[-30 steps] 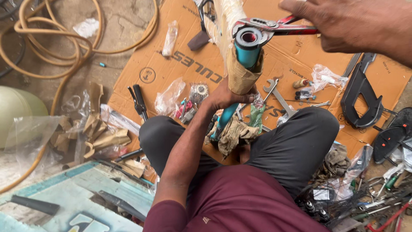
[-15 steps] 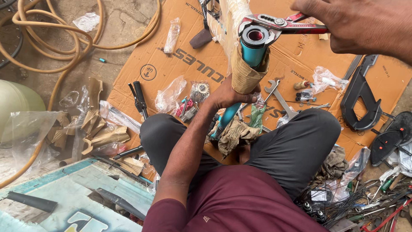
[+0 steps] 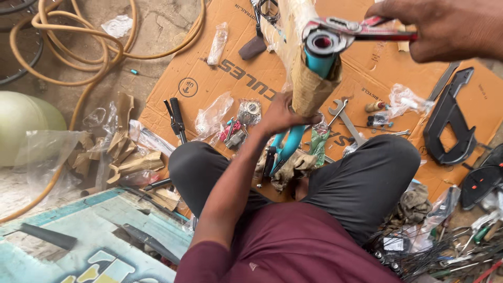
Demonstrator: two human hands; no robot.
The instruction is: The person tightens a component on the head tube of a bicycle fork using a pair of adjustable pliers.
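Observation:
I sit on flattened cardboard (image 3: 209,73) with a teal bicycle frame (image 3: 285,149) standing between my legs. Its head tube (image 3: 320,55) points up at the camera, wrapped lower down in brown paper (image 3: 309,89). My left hand (image 3: 283,112) grips the frame just under the wrapped part. My right hand (image 3: 445,29), at the top right, holds red-handled pliers (image 3: 356,29) whose jaws sit across the tube's top rim.
A tan hose (image 3: 84,47) coils at the top left. Black pliers (image 3: 175,118), small plastic parts bags (image 3: 212,118), a spanner (image 3: 346,118) and black plastic guards (image 3: 448,126) lie on the cardboard. Loose tools and spokes (image 3: 445,251) pile at the lower right. Torn cardboard scraps (image 3: 123,157) lie left.
The view has shifted so the tube and pliers appear further right and closer. My right hand has drawn the pliers handle slightly down and right; my left hand keeps its grip.

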